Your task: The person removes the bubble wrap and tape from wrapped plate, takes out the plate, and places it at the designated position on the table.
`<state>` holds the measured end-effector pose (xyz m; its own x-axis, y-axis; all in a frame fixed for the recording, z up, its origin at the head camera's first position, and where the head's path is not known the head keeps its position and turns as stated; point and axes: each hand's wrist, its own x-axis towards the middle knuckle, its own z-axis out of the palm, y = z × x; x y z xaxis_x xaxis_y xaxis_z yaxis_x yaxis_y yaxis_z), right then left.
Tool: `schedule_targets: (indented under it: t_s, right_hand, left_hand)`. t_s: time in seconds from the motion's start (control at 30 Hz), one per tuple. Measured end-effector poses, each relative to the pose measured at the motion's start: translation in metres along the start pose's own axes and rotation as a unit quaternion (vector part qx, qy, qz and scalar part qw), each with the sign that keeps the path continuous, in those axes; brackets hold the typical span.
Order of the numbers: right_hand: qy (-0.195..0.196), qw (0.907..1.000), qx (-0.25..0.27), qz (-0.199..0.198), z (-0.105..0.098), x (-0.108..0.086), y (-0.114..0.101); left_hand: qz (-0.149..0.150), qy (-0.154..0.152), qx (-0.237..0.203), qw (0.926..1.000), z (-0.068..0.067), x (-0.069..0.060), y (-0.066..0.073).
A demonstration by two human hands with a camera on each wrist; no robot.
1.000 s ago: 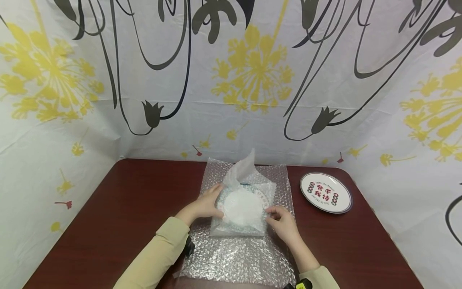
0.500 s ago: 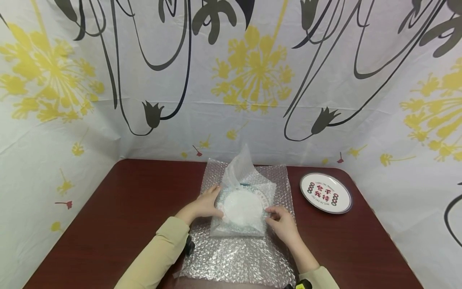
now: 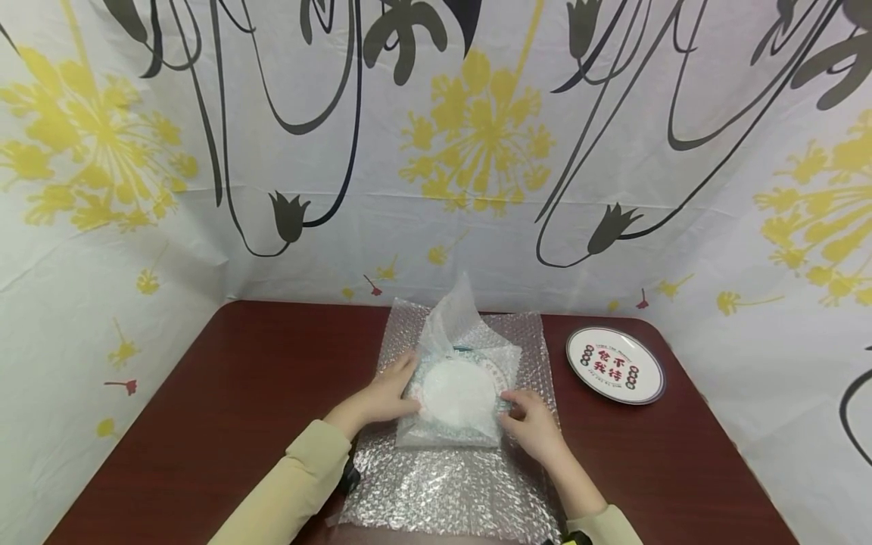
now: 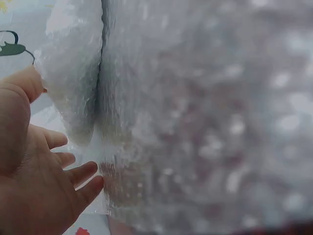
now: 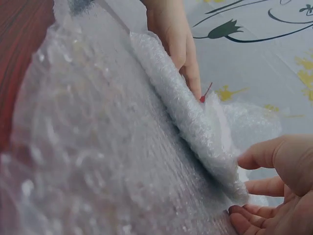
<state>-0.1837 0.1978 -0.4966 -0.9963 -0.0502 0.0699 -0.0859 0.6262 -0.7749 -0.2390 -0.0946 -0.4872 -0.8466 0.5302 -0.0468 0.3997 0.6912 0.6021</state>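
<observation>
In the head view a white plate (image 3: 459, 392) lies inside a bubble-wrap packet, on a larger bubble-wrap sheet (image 3: 443, 484). At the packet's left side rests my left hand (image 3: 386, 391), thumb against its edge; the left wrist view shows the fingers (image 4: 80, 174) spread and fairly straight. My right hand (image 3: 534, 428) pinches the packet's right edge. In the right wrist view its thumb (image 5: 259, 152) is on the upper side of the packet (image 5: 181, 110) and curled fingers are below. A loose flap of wrap (image 3: 451, 314) stands up at the back.
A round white plate (image 3: 615, 365) with red characters and a dark rim lies on the right of the dark red table (image 3: 272, 378). A patterned cloth (image 3: 477, 250) hangs behind the table and along both sides.
The standing flap has shifted slightly left. My left hand and forearm have moved a little down and left, with the fingers straighter. My right hand has barely moved.
</observation>
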Motion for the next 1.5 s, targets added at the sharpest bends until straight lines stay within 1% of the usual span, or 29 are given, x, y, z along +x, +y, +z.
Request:
schedule_targets:
  t_s: [0.07,0.23,0.37,0.5,0.73,0.9,1.17,1.33,1.5]
  right_hand:
    - [-0.007,0.9999,-0.010,-0.009,-0.001,-0.001,-0.002]
    - [-0.024,0.9992,-0.025,-0.022,-0.001,-0.004,-0.005]
    - [-0.038,0.9985,-0.035,-0.018,-0.001,-0.006,-0.008]
    - [-0.048,0.9976,-0.045,-0.022,-0.001,-0.008,-0.011]
    - [-0.061,0.9940,-0.078,-0.047,0.002,-0.013,-0.016]
    - [-0.057,0.9928,-0.089,-0.056,0.005,-0.016,-0.016]
    - [-0.032,0.9909,-0.108,-0.073,0.011,-0.017,-0.016]
    - [-0.029,0.9911,-0.111,-0.067,0.012,-0.016,-0.017]
    - [-0.035,0.9923,-0.106,-0.054,0.012,-0.017,-0.018]
  left_hand:
    - [0.009,0.006,0.009,0.9999,0.001,-0.003,0.001]
    - [0.015,0.020,0.039,0.9989,0.005,-0.010,0.006]
    - [0.009,0.028,0.048,0.9984,0.009,-0.015,0.010]
    - [0.008,0.037,0.053,0.9978,0.011,-0.020,0.016]
    - [0.001,0.048,0.081,0.9955,0.015,-0.024,0.022]
    - [-0.002,0.051,0.087,0.9949,0.016,-0.024,0.023]
    - [-0.001,0.055,0.087,0.9947,0.016,-0.025,0.025]
    - [-0.004,0.053,0.086,0.9949,0.015,-0.025,0.025]
    - [0.002,0.054,0.087,0.9947,0.015,-0.026,0.024]
